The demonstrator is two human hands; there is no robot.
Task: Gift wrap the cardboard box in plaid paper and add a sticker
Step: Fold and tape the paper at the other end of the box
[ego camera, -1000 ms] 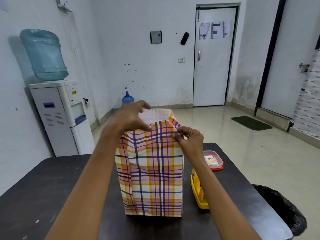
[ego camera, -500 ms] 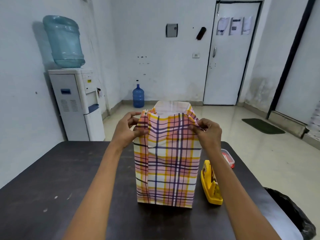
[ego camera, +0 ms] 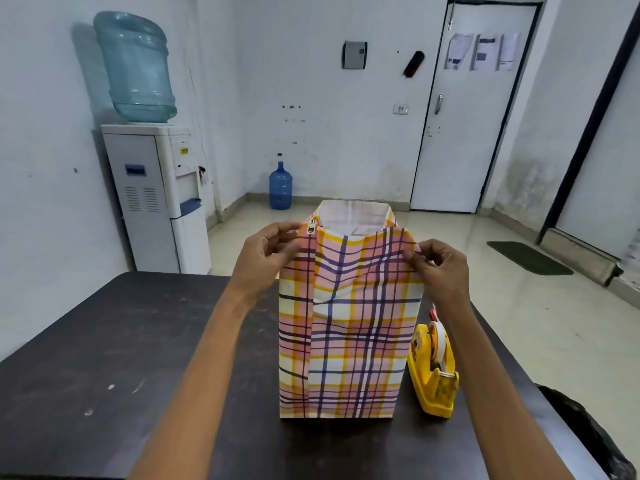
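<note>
Left hand (ego camera: 266,258): thumb and fingers pinch the plaid paper (ego camera: 349,341) at its upper left edge, 10 o'clock on the parcel. Right hand (ego camera: 440,268): pinches the upper right corner, 2 o'clock. The paper stands upright as a tall sleeve mid-counter (ego camera: 104,358), its top open and white inner side showing. The cardboard box is not visible under it. Small printed label (ego camera: 311,227) on the top left corner, near the left fingertips. Yellow tape dispenser (ego camera: 433,372) just beside the parcel, 3 o'clock. Water dispenser (ego camera: 156,195) by the wall, 10 o'clock.
</note>
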